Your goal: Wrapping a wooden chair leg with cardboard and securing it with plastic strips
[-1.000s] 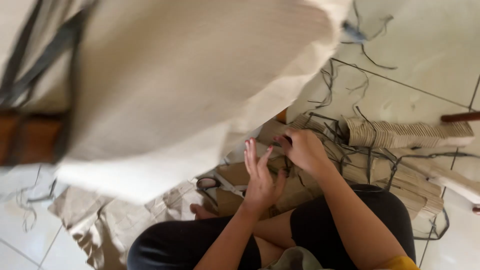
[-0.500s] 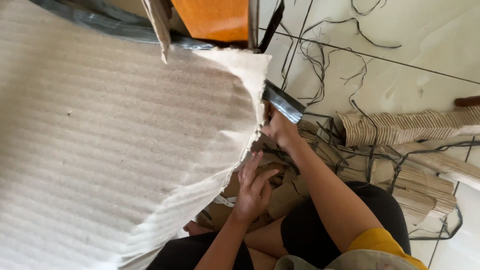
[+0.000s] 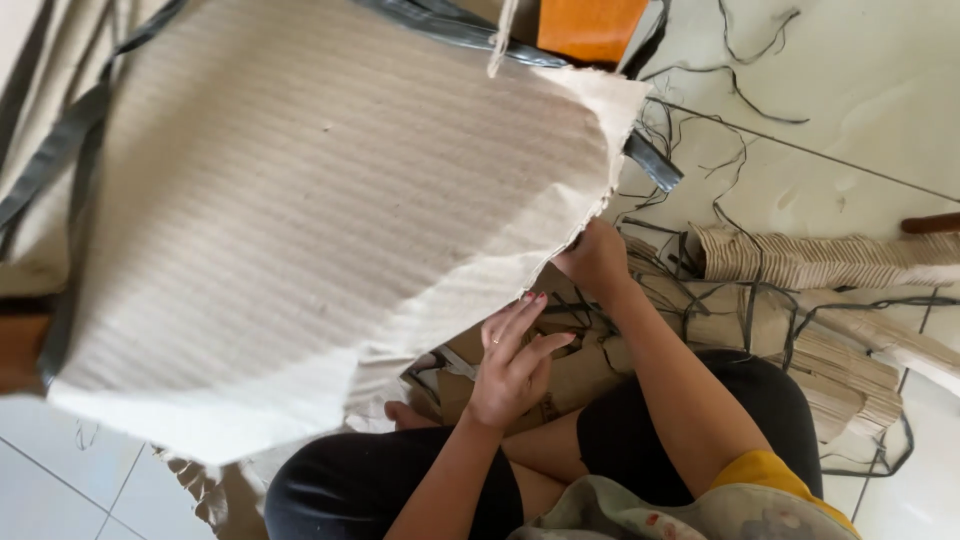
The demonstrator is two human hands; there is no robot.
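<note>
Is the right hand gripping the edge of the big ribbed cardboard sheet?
Yes, the right hand is closed on the torn lower edge of the cardboard sheet, while the left hand hovers open below.

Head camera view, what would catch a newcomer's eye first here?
A big ribbed off-white sheet fills the left and centre, its torn edge held by the right hand. The left hand hovers open just below. Dark straps and cardboard bundles litter the tiled floor at right.

The cream sheet (image 3: pixel 330 240) apparently hides the right hand's fingertips.

Single head view, looking steeply down, close over lap and floor.
</note>
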